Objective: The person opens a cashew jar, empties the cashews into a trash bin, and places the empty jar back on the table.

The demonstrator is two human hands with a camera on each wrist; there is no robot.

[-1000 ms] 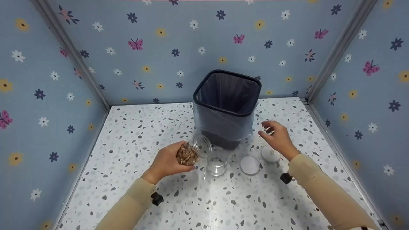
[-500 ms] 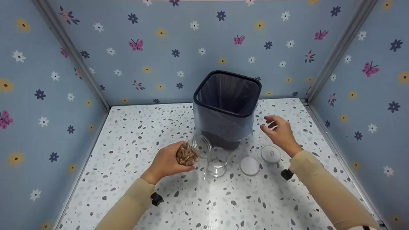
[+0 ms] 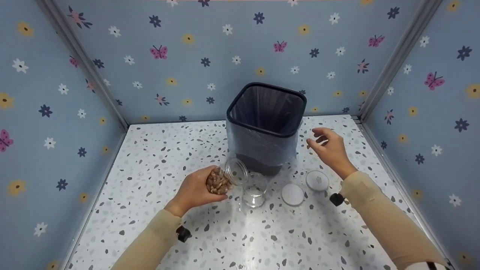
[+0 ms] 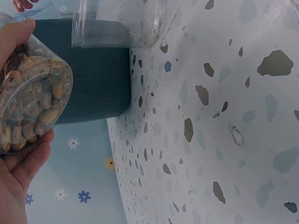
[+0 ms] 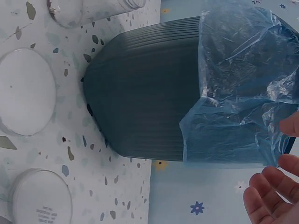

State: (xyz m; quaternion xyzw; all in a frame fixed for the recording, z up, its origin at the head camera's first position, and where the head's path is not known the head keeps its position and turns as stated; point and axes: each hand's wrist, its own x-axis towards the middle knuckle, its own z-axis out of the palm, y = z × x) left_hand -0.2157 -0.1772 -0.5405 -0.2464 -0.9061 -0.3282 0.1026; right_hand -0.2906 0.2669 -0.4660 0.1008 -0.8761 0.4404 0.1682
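My left hand (image 3: 198, 189) grips a clear jar (image 3: 236, 171) part-filled with brown nuts (image 3: 218, 181). The jar is tilted, its mouth pointing right, above or beside a second clear jar (image 3: 255, 197) that stands on the table. In the left wrist view the nuts (image 4: 35, 100) lie packed toward the held jar's base, with fingers and thumb around its wall. My right hand (image 3: 330, 150) hovers at the right of the bin, fingers loosely bent and holding nothing. In the right wrist view its fingers (image 5: 275, 184) are near the bin's bag; whether they touch it I cannot tell.
A dark bin (image 3: 258, 163) lined with a translucent bluish bag (image 3: 262, 144) stands behind the jars. Two round white lids, one plain (image 3: 293, 194) and one with print (image 3: 317, 180), lie right of the standing jar on the speckled table (image 3: 165, 150). Patterned panels surround the table.
My right hand has moved a little away from me and to the right, beside the bin. The left hand and its jar have stayed almost in place.
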